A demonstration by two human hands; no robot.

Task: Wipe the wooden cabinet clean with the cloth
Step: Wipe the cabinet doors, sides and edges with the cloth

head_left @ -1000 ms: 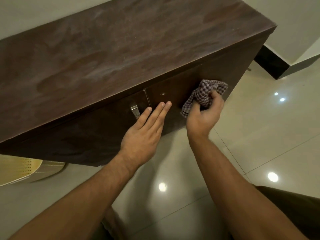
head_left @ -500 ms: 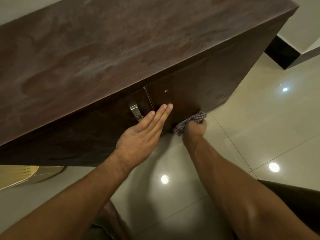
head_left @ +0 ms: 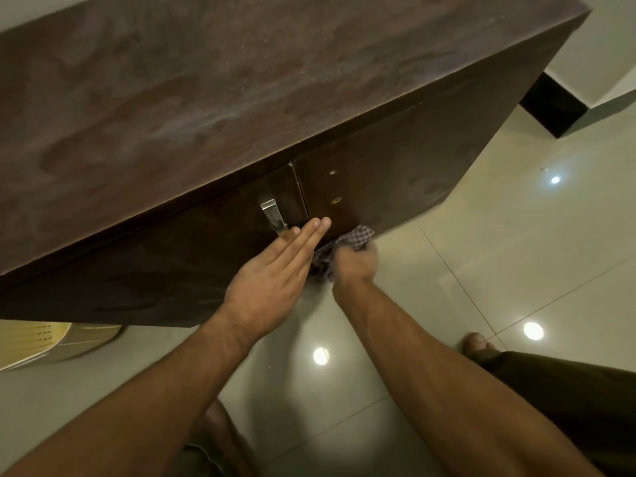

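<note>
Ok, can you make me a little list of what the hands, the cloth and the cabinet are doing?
cabinet: dark wood, doors closed, top streaky
cloth: checked, bunched, low on the cabinet front
left hand: fingers straight, laid on the front by the handle
right hand: grips the cloth
floor: shiny tiles

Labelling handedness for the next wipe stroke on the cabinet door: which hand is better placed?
Right. The right hand grips the checked cloth at the right door's lower edge. The left hand lies flat by the metal handle, holding nothing.
</note>
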